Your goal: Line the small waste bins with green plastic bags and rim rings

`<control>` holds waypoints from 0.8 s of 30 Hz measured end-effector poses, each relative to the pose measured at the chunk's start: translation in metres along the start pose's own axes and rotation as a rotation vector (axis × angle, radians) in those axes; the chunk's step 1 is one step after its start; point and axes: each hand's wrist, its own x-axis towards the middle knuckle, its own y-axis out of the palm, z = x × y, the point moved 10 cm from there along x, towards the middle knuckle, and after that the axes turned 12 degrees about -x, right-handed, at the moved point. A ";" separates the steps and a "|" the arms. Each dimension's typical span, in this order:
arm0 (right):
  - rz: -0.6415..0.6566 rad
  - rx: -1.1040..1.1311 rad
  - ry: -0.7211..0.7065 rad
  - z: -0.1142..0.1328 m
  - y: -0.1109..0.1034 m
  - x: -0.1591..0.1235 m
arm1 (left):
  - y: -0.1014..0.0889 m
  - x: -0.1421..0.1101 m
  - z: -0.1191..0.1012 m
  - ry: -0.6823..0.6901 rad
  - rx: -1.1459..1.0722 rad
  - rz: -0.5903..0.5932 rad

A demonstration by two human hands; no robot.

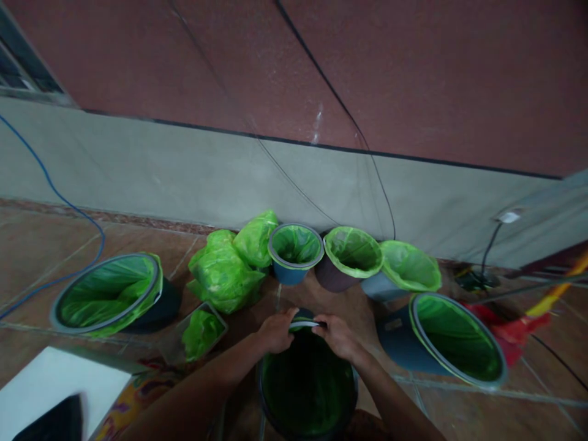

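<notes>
A dark trash bin (pixel 305 323) stands right in front of me, its inside dark green and deeply shaded. My left hand (pixel 277 331) is closed on the far part of its rim, left of the middle. Just right of the middle, my right hand (pixel 339 335) grips the same rim, where a pale grey ring shows between the hands. Whether the fingers also pinch the bag's edge cannot be made out. Beyond the hands is a small blue bin (pixel 290 276) with a green liner. To the left, a clear container (pixel 217 311) holds crumpled green plastic bags (pixel 202 334).
Full green bags (pixel 225 275) sit against the wall. Lined bins include a brown one (pixel 331 278), a light grey one (pixel 379 289), and large ones at left (pixel 168 306) and right (pixel 399 340). A red dustpan (pixel 514 334) and a white surface (pixel 59 383) flank me.
</notes>
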 end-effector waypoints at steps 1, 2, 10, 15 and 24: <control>0.005 0.010 -0.014 0.003 0.002 0.000 | -0.001 0.001 -0.006 0.052 -0.040 0.004; 0.011 0.019 -0.027 0.006 0.004 -0.001 | -0.002 0.002 -0.011 0.102 -0.067 0.010; 0.037 0.013 -0.061 0.022 0.007 -0.003 | -0.005 0.002 -0.017 0.106 -0.071 -0.011; 0.075 0.021 -0.146 0.035 0.007 -0.005 | 0.004 0.000 -0.020 0.087 -0.101 0.005; 0.077 0.064 -0.130 0.022 0.010 -0.001 | 0.003 0.001 -0.019 0.125 -0.158 0.000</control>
